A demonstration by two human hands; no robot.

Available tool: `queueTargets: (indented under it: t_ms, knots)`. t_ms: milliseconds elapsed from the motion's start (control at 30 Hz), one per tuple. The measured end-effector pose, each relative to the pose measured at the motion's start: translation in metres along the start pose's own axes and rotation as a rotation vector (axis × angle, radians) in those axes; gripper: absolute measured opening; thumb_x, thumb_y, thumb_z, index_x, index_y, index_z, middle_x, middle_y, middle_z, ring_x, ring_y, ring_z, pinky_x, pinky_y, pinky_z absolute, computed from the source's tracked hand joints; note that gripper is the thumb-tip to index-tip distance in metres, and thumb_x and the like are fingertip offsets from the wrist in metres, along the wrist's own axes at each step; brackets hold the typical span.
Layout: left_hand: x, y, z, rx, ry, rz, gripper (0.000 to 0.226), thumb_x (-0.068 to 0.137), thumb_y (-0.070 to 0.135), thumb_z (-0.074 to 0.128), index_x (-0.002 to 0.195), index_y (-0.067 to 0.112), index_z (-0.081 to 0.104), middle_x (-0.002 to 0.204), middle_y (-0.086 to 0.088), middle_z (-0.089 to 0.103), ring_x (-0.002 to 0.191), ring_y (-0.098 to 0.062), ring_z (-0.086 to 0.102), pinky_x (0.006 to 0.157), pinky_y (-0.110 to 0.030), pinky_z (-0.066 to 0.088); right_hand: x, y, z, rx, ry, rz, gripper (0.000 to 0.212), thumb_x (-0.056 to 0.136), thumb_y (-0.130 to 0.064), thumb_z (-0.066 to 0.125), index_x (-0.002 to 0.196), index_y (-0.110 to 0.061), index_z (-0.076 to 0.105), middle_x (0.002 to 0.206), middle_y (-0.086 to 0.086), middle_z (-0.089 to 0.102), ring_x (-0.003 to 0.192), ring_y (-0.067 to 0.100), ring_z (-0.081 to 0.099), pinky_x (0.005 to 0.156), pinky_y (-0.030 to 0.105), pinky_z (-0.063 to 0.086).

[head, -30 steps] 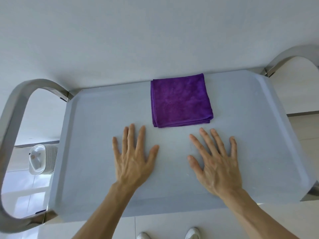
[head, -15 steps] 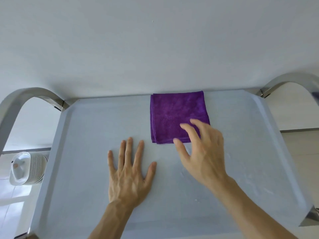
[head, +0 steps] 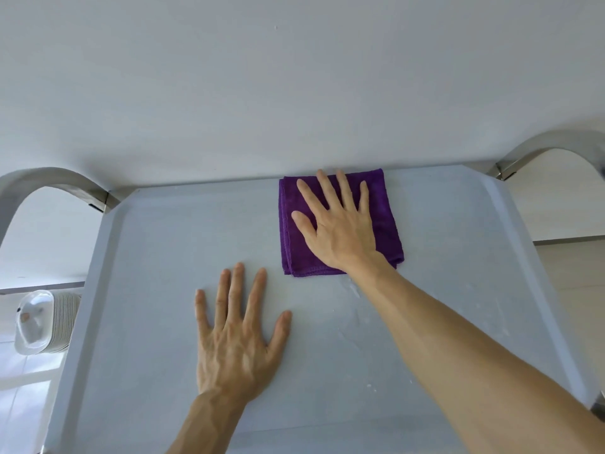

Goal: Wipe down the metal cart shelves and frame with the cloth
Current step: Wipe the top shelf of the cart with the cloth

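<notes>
— Pressing flat: right hand [head: 337, 224], fingers spread, on folded purple cloth [head: 389, 231] at top shelf [head: 147, 257] far edge; left hand [head: 237, 335] splayed, near.
— Risk: cloth may bunch or unfold under an uneven push, skipping streaks.

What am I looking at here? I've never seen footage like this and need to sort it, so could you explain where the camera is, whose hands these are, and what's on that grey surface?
There is no machine here: a person is working with bare hands, and one wide-angle camera worn on their head looks forward and down, which is why the arms enter from the bottom edge.

The grey surface is the top shelf of a metal cart, a shallow tray with raised edges. The curved steel pieces at either side are the cart frame. Behind it is a plain wall.

A folded purple cloth lies at the far edge of the shelf. The right hand lies flat on it with fingers spread, pressing rather than gripping. The left hand rests flat on the bare shelf. Nothing is actually held.

Lower left, beyond the cart, is a stack of white dishes.
</notes>
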State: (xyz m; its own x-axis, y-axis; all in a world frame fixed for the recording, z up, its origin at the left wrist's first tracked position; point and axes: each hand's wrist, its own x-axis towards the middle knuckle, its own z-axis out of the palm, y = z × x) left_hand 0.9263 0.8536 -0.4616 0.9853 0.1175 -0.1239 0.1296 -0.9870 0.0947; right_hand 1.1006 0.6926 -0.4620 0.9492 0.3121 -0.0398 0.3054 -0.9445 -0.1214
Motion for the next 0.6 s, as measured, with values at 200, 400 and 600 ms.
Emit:
queueTargets:
  t_ms: [200, 400, 600]
  knots:
    - [0.0, 0.0, 0.001, -0.017, 0.014, 0.003, 0.074, 0.093, 0.066, 0.025, 0.154, 0.026, 0.031, 0.164, -0.006, 0.021, 0.152, -0.022, 0.013, 0.12, -0.058, 0.01, -0.06, 0.055, 0.001, -0.059, 0.031, -0.036, 0.066, 0.097, -0.071, 0.019, 0.155, -0.039, 0.025, 0.165, -0.002, 0.022, 0.152, 0.029, 0.018, 0.119, 0.061, 0.013]
    - [0.002, -0.001, 0.001, -0.029, 0.032, 0.006, 0.074, 0.091, 0.065, 0.03, 0.154, 0.025, 0.033, 0.163, -0.008, 0.024, 0.152, -0.023, 0.016, 0.12, -0.059, 0.012, -0.028, 0.086, -0.01, -0.025, -0.023, 0.165, 0.069, 0.094, -0.075, 0.008, 0.155, -0.045, 0.011, 0.167, -0.003, 0.008, 0.153, 0.028, 0.004, 0.12, 0.063, 0.005]
    - [0.0, 0.0, 0.0, -0.031, 0.031, -0.001, 0.075, 0.09, 0.065, 0.029, 0.154, 0.025, 0.033, 0.163, -0.007, 0.025, 0.151, -0.023, 0.018, 0.12, -0.058, 0.01, -0.006, 0.016, -0.004, 0.017, 0.001, 0.261, 0.07, 0.096, -0.068, 0.015, 0.158, -0.034, 0.013, 0.167, 0.009, 0.007, 0.151, 0.042, 0.001, 0.114, 0.071, 0.0]
